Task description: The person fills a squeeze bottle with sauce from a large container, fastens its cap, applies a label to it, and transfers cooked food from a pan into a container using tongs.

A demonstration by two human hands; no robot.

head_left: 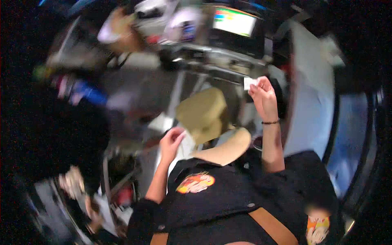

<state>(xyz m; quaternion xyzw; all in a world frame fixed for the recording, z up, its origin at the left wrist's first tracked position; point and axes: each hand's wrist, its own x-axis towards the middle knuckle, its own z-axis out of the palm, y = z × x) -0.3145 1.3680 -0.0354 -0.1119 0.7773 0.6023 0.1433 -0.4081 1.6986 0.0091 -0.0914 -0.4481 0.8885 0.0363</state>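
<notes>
Small white piece [247, 83] pinched at the fingertips of the R hand [263, 93], held up well apart from the L hand [170, 143].

R thumb + fingers closed on one end of it; L fingers curled, thumb near index – can't tell if they grip anything, too blurred. Main risk, I'd judge: a light piece w/ only an edge held could slip or bend if the pinch loosens, or drop toward the chair [203, 108] area below; a quick arm swing might knock it on the desk edge [228, 55]. Free end points left, away from the R fingers; long axis unclear – looks squarish, far end hidden by fingers.
</notes>
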